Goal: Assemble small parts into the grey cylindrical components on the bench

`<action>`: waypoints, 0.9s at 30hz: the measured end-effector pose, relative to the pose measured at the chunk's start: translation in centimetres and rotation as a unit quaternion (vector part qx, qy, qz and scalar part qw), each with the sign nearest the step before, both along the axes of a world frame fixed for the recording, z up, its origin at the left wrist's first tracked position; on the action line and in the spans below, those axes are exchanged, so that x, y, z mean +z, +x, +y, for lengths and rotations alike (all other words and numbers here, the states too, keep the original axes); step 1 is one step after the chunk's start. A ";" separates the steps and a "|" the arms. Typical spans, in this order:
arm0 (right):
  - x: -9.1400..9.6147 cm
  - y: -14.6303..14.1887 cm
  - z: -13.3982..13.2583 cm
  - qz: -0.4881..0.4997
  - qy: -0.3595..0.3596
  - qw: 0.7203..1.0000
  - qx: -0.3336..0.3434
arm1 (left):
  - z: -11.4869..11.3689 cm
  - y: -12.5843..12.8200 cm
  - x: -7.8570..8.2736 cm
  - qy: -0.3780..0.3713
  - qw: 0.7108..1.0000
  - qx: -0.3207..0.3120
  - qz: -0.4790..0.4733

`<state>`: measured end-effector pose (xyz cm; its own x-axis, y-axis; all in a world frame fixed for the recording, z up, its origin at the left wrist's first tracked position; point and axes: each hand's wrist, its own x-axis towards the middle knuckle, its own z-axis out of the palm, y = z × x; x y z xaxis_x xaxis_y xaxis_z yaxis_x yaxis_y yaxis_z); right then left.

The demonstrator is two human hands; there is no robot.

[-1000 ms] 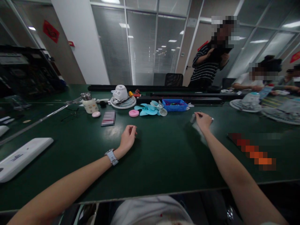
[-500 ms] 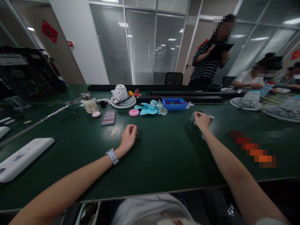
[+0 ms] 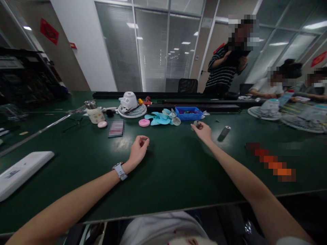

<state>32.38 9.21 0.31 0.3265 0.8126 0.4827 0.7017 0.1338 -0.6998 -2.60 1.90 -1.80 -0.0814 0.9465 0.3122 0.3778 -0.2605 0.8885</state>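
Over the dark green table (image 3: 168, 170), my left hand (image 3: 138, 148) has its fingers curled in and the thumb close to the fingertips. Whatever lies between them, if anything, is too small to make out. My right hand (image 3: 203, 132) pinches a small grey metal cylinder (image 3: 196, 123), mostly covered by the fingers, just in front of the blue tray (image 3: 190, 115). To the right of that hand, another grey metal cylinder (image 3: 224, 133) lies apart on the table. Light-blue fan blades (image 3: 160, 117) and a pink round disc (image 3: 144, 123) lie beyond and between the hands.
A white fan body (image 3: 129, 101) rests on its round grille at the back, beside a lidded bottle (image 3: 95, 114). On the left lies a long white case (image 3: 28, 170). An orange-red strip (image 3: 273, 163), pixelated, is at right. A person in stripes (image 3: 222, 71) stands behind the table.
My right hand has moved left towards the blue tray with a small metal cylinder, uncovering the other cylinder on the table. My left hand has stayed nearly still. The view has shifted slightly.
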 end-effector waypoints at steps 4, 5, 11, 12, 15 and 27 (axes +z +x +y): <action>0.1 -9.0 -4.5 0.045 -0.038 0.956 0.288 | -1.3 0.5 1.3 0.039 0.996 -0.072 0.037; 0.0 -10.7 -5.7 0.038 -0.049 0.940 0.336 | -1.6 0.6 1.6 0.049 0.993 -0.095 0.050; -0.6 -14.2 -9.7 0.005 -0.073 0.901 0.427 | -2.2 1.1 2.5 0.071 0.976 -0.167 0.118; -0.6 -14.1 -9.8 0.007 -0.072 0.903 0.425 | -2.2 1.1 2.6 0.070 0.975 -0.172 0.123; -0.7 -13.8 -9.7 0.013 -0.069 0.903 0.424 | -2.1 1.0 2.8 0.064 0.972 -0.182 0.134; -0.9 -14.0 -9.7 0.015 -0.077 0.909 0.410 | -1.7 1.7 4.5 0.096 0.969 -0.172 0.147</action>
<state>18.38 -0.52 -0.64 -0.4087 0.8455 0.3435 0.3904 0.5022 -0.7716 -0.86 0.17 2.71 0.3481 0.8238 0.4475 0.4677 -0.5663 0.6786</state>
